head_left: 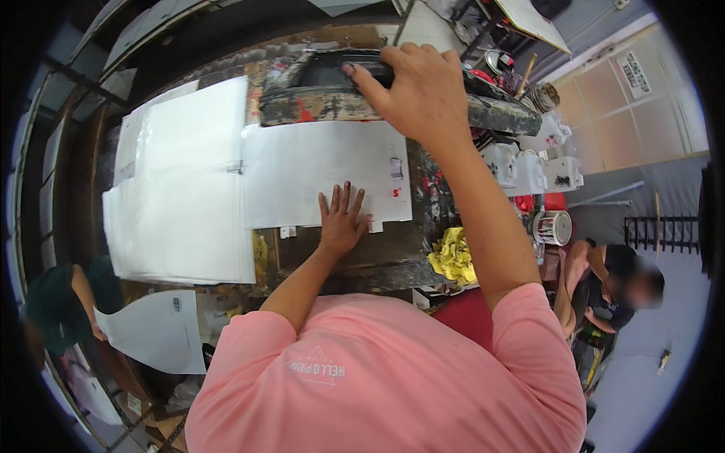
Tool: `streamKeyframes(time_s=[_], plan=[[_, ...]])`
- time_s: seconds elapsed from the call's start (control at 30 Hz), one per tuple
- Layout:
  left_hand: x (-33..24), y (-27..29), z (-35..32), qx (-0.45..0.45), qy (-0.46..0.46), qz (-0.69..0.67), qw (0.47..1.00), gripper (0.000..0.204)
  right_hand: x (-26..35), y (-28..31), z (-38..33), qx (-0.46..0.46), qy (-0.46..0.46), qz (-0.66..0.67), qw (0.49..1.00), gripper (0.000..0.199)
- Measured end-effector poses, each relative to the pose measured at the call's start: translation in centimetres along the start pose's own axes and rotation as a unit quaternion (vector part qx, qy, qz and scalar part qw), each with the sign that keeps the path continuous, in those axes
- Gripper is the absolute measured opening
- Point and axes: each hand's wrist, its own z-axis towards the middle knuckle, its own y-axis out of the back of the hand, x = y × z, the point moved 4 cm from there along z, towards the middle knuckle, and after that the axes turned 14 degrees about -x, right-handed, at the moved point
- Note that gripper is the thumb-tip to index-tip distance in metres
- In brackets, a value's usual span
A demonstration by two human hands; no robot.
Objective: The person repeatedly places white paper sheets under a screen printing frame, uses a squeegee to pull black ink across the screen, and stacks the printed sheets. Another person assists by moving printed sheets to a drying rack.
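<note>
My left hand (343, 220) lies flat with spread fingers on the near edge of a white plastic-looking sheet (302, 166). Small dark and red prints mark the sheet's right end. At its far side, a paint-stained wooden frame (325, 107), like a screen-printing frame, stands tilted up. My right hand (424, 90) is closed over the frame's top edge, thumb on the near side and fingertips partly hidden behind it.
A stack of white sheets (192, 143) lies left on the table. Yellow crumpled cloth (453, 255), white jugs (531, 174) and a paint bucket (553, 227) are at right. A person (72, 302) at left holds a printed sheet (155, 332); another person (604, 279) sits at right.
</note>
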Motion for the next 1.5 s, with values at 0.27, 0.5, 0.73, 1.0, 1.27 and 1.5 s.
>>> streamKeyframes(time_s=[0.27, 0.5, 0.73, 1.0, 1.27, 1.5], plan=[[-3.1, 16.7, 3.1, -0.174, 0.354, -0.716, 0.576, 0.108, 2.0, 0.0, -10.6, 0.19, -0.012, -0.014, 0.982, 0.059], [4.5, 6.6, -6.4, -0.019, 0.564, -0.7, 0.437, 0.128, 2.2, -3.7, -27.0, 0.298, -0.025, 0.067, 0.952, 0.038], [5.6, 3.8, -6.6, 0.029, 0.629, -0.632, 0.453, 0.128, 2.6, -7.3, -30.3, 0.316, -0.036, 0.042, 0.947, 0.039], [5.4, 5.4, -6.1, 0.075, 0.63, -0.634, 0.442, 0.129, -5.3, -22.8, -20.9, 0.31, -0.039, -0.011, 0.95, 0.039], [3.1, 8.4, -5.6, 0.037, 0.576, -0.624, 0.527, 0.095, -1.9, -12.0, -22.7, 0.441, 0.011, 0.037, 0.896, 0.044], [-0.2, 16.3, 0.2, -0.053, 0.395, -0.71, 0.581, 0.075, 3.4, 1.8, -13.6, 0.244, -0.041, 0.047, 0.968, 0.053]])
